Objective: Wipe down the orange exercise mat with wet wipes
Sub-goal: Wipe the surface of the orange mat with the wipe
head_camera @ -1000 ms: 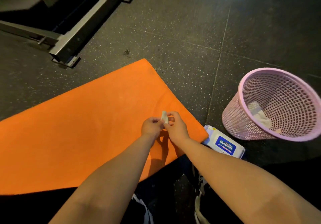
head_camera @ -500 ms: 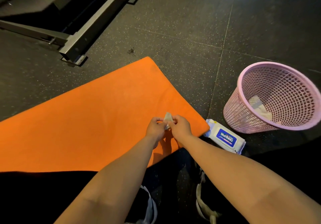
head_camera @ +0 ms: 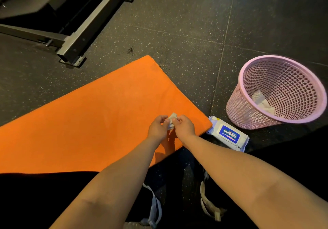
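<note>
An orange exercise mat lies flat on the dark speckled floor, running from the left edge to a corner near the middle. Above its near right part, my left hand and my right hand meet and both pinch a small folded white wet wipe between their fingertips. Just right of the mat's corner lies a white pack of wet wipes with a blue label, flat on the floor.
A pink mesh waste basket stands at the right with a crumpled white wipe inside. A dark metal equipment frame sits on the floor at the upper left. My dark-clothed legs and shoes fill the bottom.
Both hands stay together on the wipe over the mat's near right part, working it slightly. The view has shifted a little, so the mat and basket sit lower in the frame.
</note>
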A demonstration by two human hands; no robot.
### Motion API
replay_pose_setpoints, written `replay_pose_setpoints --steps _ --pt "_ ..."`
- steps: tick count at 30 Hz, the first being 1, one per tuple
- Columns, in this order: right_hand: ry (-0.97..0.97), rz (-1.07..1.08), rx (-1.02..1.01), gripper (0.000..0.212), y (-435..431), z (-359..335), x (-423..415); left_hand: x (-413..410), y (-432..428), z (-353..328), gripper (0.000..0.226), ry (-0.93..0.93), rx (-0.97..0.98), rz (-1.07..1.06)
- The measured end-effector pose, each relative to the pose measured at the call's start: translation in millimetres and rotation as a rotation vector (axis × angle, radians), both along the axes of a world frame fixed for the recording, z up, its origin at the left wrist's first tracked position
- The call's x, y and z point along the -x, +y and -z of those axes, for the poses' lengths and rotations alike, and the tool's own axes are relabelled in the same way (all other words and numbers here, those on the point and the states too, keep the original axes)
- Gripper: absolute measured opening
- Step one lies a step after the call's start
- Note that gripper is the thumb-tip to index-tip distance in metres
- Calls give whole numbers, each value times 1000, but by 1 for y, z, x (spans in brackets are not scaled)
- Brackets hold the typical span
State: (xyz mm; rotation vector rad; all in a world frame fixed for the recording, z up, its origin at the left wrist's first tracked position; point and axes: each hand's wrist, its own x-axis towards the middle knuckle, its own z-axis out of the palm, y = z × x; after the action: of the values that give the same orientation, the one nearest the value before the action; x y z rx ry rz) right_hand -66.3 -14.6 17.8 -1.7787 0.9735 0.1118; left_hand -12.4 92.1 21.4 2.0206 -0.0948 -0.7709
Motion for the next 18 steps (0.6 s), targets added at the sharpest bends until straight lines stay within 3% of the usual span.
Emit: replay_pose_setpoints --steps 5,9,12,14,18 --pt "17 30 1 31 -5 5 3 4 3 1 40 163 170 -59" --pt "7 66 -44 34 -4 12 7 3 0 5 23 82 125 -13" --pt "-30 41 -76 21 -3 16 12 0 -2 8 13 36 59 -18" --pt "-38 31 -103 11 -3 16 12 -1 -3 7 13 36 38 -64" --pt "-54 -36 -72 17 -5 13 9 -2 -2 10 10 13 -8 -235"
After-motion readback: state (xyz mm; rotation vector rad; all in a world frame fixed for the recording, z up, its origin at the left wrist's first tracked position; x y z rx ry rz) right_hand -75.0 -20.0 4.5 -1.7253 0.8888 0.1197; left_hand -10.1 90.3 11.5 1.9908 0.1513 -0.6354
